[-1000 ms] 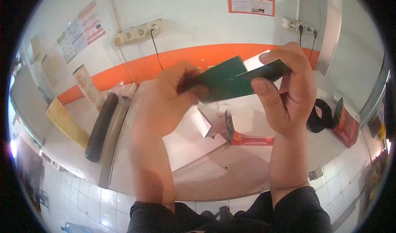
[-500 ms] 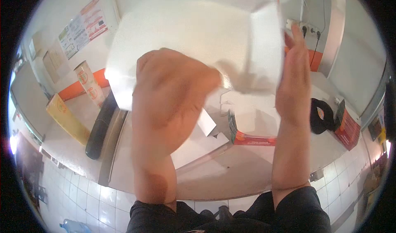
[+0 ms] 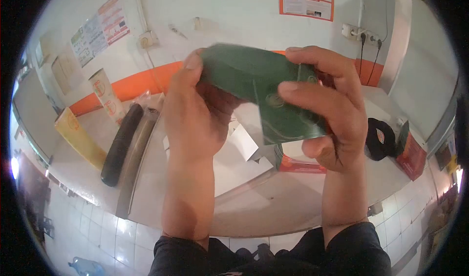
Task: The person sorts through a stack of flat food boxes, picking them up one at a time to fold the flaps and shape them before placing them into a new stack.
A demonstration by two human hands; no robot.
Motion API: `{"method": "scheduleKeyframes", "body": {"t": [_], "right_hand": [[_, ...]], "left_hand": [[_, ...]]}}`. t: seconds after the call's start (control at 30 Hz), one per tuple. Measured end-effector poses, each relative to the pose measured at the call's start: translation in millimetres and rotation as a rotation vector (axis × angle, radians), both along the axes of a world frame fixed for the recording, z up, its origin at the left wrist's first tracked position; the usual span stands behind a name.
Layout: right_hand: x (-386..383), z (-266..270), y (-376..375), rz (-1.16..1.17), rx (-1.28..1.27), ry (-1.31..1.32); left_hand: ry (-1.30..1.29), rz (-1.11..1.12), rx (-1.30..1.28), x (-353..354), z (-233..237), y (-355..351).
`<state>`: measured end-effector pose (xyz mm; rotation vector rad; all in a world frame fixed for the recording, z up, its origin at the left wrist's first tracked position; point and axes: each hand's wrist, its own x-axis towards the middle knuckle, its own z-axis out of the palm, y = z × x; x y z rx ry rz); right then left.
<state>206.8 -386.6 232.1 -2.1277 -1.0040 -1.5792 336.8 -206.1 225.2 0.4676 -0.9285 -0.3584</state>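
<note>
A green printed piece of folded cardboard (image 3: 244, 73) is held up in front of me, above the table. At its left end, my left hand (image 3: 193, 107) pinches it between thumb and fingers, with most of those fingers hidden behind it. My right hand (image 3: 337, 102) is closed around the right part, two fingers lying over the green face and the thumb below. A flap hangs down at that right side. Beneath my hands lie white cardboard pieces (image 3: 242, 171) and a stack of red-edged printed cardboard sheets (image 3: 298, 163), partly covered by my right hand.
To the left stand two rolls of printed tape or film (image 3: 80, 137), (image 3: 106, 98) beside a long dark cylinder (image 3: 122, 146). A black cap (image 3: 380, 139) and a red printed box (image 3: 411, 154) sit at the right. Wall sockets with plugs (image 3: 361, 34) are behind.
The large white cardboard face has turned and folded, so its green printed side now shows smaller. My left hand moved to its left end, and my right fingers closed on the right part.
</note>
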Motion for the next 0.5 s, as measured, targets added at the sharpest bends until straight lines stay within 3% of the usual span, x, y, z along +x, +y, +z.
{"method": "scheduleKeyframes", "body": {"t": [0.1,0.27,0.4,0.5], "right_hand": [[4,-3,1,-0.059,-0.025,0.010],[13,-14,10,-0.286,0.020,-0.063],[19,-19,14,-0.506,-0.008,-0.126],[8,-12,21,-0.644,-0.048,-0.085]], "left_hand": [[0.021,0.187,0.056,-7,8,4],[-0.013,0.272,0.097,-19,1,-6],[-0.014,0.170,0.113,-39,0,-11],[-0.206,0.107,0.250,-32,-11,-14]]}}
